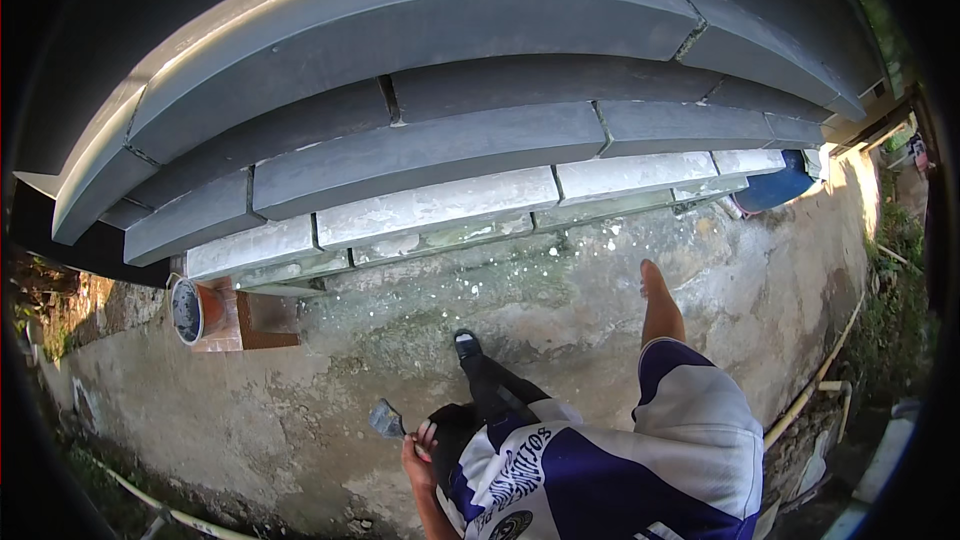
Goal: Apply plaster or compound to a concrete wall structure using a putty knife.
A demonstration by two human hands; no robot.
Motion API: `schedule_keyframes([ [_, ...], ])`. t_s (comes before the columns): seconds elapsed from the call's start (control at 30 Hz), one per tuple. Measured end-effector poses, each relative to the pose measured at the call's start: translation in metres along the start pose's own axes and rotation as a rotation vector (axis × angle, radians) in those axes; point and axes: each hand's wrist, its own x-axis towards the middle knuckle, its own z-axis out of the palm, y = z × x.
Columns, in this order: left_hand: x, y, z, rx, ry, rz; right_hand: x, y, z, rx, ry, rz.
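Note:
My left hand (421,452) is low in the view, beside my body. Its fingers are wrapped round the handle of a small trowel (386,418), whose grey blade points up and left over the concrete ground. My right hand (652,278) reaches forward at right of centre, below a short navy-and-white sleeve. It looks small and foreshortened, so its fingers cannot be made out, and nothing is seen in it. Ahead of both hands runs a stepped, curved-looking grey block ledge (430,145) with dark gaps at the joints. Its lowest course (440,207) is whitish.
A reddish bucket (187,312) with dark grey contents stands at left by a reddish-brown slab (268,317). A blue tub (775,187) sits at the ledge's right end. White specks dot the concrete ground (560,325). Pale pipes (815,380) edge the right side.

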Motion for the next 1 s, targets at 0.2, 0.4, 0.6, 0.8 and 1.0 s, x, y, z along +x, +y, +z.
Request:
schedule_keyframes([
  [0.2, -0.012, -0.028, 0.043, 0.092, -0.033, 0.098, -0.119, 0.242, -0.130, -0.740, -0.002, -0.014],
  [0.4, -0.018, -0.079, 0.099, 0.116, -0.081, 0.153, -0.122, 0.367, -0.129, -0.861, -0.678, -0.127],
  [0.6, -0.061, -0.175, 0.167, -0.101, -0.013, 0.125, -0.020, 0.170, -0.095, -0.630, -0.235, -0.869],
  [0.8, -0.122, -0.246, 0.184, -0.015, 0.111, 0.143, -0.051, -0.106, 0.031, -0.318, -0.287, -1.493],
  [1.0, -0.120, -0.299, 0.246, -0.026, 0.290, 0.167, -0.052, -0.236, 0.063, -0.366, -0.086, -1.871],
])
